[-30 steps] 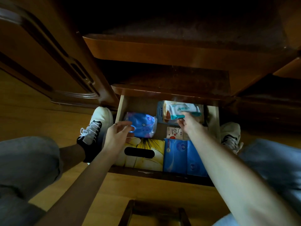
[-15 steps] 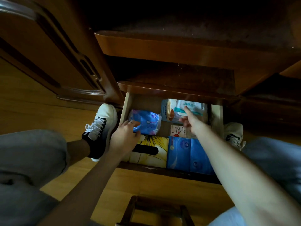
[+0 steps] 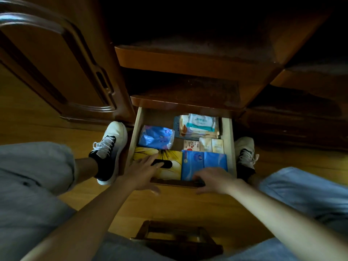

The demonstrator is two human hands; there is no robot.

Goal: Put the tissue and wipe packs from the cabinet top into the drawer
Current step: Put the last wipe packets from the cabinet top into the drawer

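Two bare hands rest at the front edge of the open drawer (image 3: 137, 132), which projects from the base of a dark wooden cabinet (image 3: 188, 61) over a wood floor (image 3: 178, 204).

At far left, a carved cabinet door (image 3: 56, 68) stands open. A white and black sneaker (image 3: 110, 149) sits just beside the drawer's left wall.

The left hand (image 3: 143, 172) lies palm down with fingers spread and released, its fingertips resting on the yellow tissue box (image 3: 169, 166) in the front left of the drawer. It grasps nothing. Behind that box lies a blue floral pack (image 3: 156, 137).

At centre right, a blue tissue pack (image 3: 204, 161) sits touching the yellow box. Behind it lie small sachets (image 3: 204, 145), and behind those a white and teal wipe pack (image 3: 200, 122) rests on top of other flat packs at the rear.

The right hand (image 3: 214, 180) is placed over the drawer's dark front panel (image 3: 175, 182), fingers curled over its top edge and partly covering the blue tissue pack. Whether it grips the panel firmly cannot be told.

A second sneaker (image 3: 244, 153) sits just beside the right wall. A small wooden stool (image 3: 177, 240) stands near the bottom edge.
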